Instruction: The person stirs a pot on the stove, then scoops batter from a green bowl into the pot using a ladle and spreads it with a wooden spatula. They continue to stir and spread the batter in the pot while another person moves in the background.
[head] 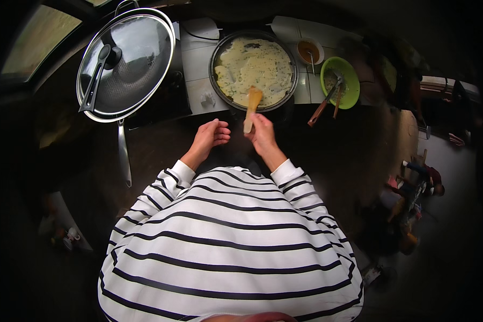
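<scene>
A round dark pan (214, 80) stands on the counter ahead of me, with a pale yellow pancake (241, 64) flecked with green spread over most of its floor. My right hand (262, 132) grips the handle of a light-coloured spatula (254, 98) that looks wooden. Its broad yellowish head touches or hovers over the near edge of the pancake; I cannot tell which. Just left of it, my left hand (212, 136) hangs in front of the counter edge, holding nothing, its fingers loosely curled and the thumb uppermost.
A large wok (161, 92) under a glass lid (145, 36) sits left, its long handle (122, 157) jutting toward me. Crumpled tissue (207, 99) lies beside the pan. At right are a sauce bowl (321, 51) and a green bowl (352, 72) with a brown-handled utensil (318, 112). Seated people appear far right.
</scene>
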{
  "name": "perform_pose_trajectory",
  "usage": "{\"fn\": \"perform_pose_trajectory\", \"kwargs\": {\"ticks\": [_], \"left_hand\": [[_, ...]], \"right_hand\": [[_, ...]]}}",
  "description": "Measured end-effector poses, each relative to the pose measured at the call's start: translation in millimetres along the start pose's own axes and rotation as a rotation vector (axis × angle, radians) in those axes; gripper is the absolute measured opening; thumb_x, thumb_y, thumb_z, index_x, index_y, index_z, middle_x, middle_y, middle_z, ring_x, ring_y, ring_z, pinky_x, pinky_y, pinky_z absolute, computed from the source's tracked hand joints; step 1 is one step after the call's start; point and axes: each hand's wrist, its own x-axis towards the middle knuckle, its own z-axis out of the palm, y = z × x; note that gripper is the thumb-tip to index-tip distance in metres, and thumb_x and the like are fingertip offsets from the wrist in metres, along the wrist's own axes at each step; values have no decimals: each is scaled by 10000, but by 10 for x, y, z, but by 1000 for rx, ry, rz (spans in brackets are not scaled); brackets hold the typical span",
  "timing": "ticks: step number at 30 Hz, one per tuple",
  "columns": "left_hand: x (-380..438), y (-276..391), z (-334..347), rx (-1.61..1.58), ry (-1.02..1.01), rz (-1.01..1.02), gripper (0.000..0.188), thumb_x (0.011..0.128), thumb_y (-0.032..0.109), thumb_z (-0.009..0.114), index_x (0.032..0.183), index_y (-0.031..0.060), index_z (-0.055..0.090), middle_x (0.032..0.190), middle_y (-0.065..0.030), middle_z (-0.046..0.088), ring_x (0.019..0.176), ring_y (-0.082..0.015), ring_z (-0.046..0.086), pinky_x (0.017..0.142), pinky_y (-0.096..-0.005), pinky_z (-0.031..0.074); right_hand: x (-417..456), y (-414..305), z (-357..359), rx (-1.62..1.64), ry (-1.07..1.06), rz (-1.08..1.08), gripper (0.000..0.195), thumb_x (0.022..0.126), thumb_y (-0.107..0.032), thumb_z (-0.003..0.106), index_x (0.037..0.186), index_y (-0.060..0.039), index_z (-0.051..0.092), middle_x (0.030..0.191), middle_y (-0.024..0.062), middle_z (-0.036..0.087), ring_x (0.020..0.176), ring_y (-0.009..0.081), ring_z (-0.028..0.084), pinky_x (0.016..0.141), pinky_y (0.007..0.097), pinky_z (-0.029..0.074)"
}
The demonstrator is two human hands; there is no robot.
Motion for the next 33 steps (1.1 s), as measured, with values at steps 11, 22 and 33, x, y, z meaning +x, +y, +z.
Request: {"fn": "perform_pose_trajectory", "kwargs": {"ticks": [11, 22, 33], "left_hand": [[-16, -18, -155, -60, 53, 27, 388, 1031, 338, 393, 1103, 6, 580, 909, -77, 644, 818, -169, 644, 768, -315, 541], [-81, -4, -122, -96, 109, 54, 385, 1032, 338, 393, 1100, 10, 583, 907, -68, 650, 809, -160, 649, 760, -306, 545], [-139, -18, -114, -119, 135, 42, 386, 1032, 331, 387, 1109, 7, 581, 919, -67, 643, 814, -158, 643, 764, -304, 543]], "right_hand": [[4, 87, 128, -29, -40, 65, 180, 964, -272, 553, 956, -94, 579, 778, 4, 614, 639, 118, 628, 482, 239, 513], [726, -60, 315, 110, 2, -56, 182, 957, -257, 574, 956, -75, 571, 838, 47, 638, 707, 175, 658, 543, 273, 558], [438, -58, 442, 14, -49, -18, 179, 972, -272, 552, 966, -95, 576, 833, 20, 620, 719, 138, 633, 598, 270, 539]]}}
